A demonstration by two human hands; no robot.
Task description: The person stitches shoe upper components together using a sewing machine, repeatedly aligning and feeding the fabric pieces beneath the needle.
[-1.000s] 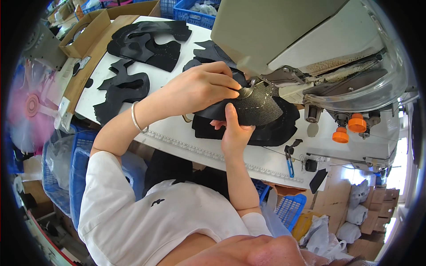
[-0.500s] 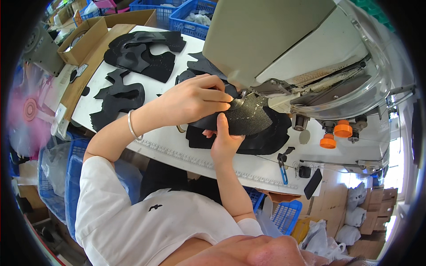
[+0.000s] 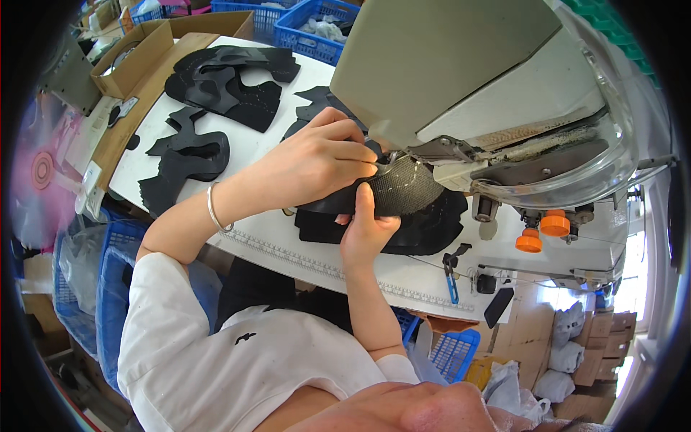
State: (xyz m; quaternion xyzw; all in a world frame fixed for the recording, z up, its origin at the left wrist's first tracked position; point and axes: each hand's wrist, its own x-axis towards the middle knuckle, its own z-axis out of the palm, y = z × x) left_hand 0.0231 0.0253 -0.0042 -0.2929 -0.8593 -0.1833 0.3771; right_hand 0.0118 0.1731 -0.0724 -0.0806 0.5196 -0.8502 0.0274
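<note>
Surrounding hands (image 3: 325, 155) (image 3: 366, 236): white table (image 3: 252, 147), blue crates (image 3: 305, 45)

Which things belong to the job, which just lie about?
In the job:
black piece with grey mesh, held by left hand and right hand
beige sewing machine
likely, loose black cut pieces

Seemingly lying about:
brown cardboard box
white plastic bags

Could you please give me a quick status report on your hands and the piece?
Left hand pinching at upper edge of black mesh piece. Right hand gripping near edge, thumb on top. Sewing machine head alongside, partly blocking view.
</note>
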